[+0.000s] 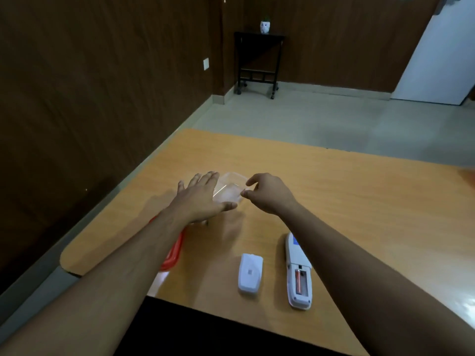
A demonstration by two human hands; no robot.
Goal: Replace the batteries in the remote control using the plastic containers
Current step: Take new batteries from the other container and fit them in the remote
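My left hand (203, 199) lies flat against the clear box (230, 187); my right hand (267, 192) pinches its near edge.

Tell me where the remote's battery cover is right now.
The battery cover lies on the table near its front edge, just left of the open remote.

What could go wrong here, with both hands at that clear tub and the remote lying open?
The clear plastic container looks light; the left hand and right hand could tip it. The remote lies open with one battery exposed, and its loose cover sits near the table edge, easy for a forearm to knock off.
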